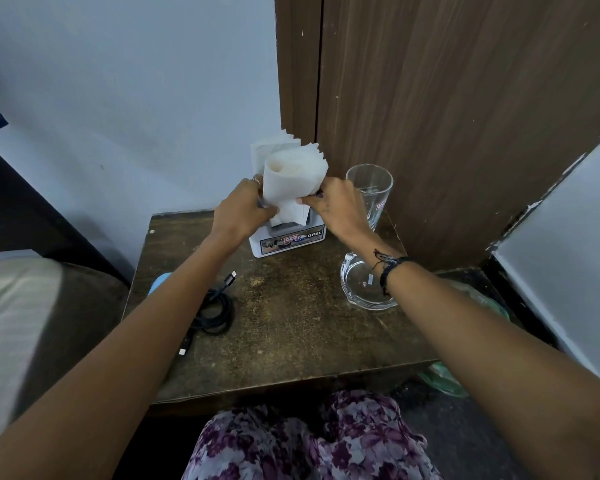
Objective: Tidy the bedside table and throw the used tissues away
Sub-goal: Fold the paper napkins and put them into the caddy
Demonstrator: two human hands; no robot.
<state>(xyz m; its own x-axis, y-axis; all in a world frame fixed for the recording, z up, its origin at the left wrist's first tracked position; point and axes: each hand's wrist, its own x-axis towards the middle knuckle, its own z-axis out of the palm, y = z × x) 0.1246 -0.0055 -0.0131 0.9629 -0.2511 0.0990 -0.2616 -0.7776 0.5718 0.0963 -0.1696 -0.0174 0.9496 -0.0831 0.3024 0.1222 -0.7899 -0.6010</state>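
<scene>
A white napkin holder point(288, 242) stands at the back of the dark wooden bedside table point(291, 327). A curled stack of white paper napkins point(293, 174) sticks up out of it. My left hand point(245, 206) grips the stack from the left side. From the right, my right hand point(333, 202) pinches the same stack. The lower part of the napkins sits between my hands, just above the holder's slot.
A tall empty drinking glass point(373, 192) stands right of the holder, by the wooden wardrobe point(447, 116). A clear glass ashtray point(362, 289) lies near my right wrist. A coiled black cable point(215, 306) and a light blue object point(160, 282) lie at the left. A green bag point(444, 377) lies on the floor to the right.
</scene>
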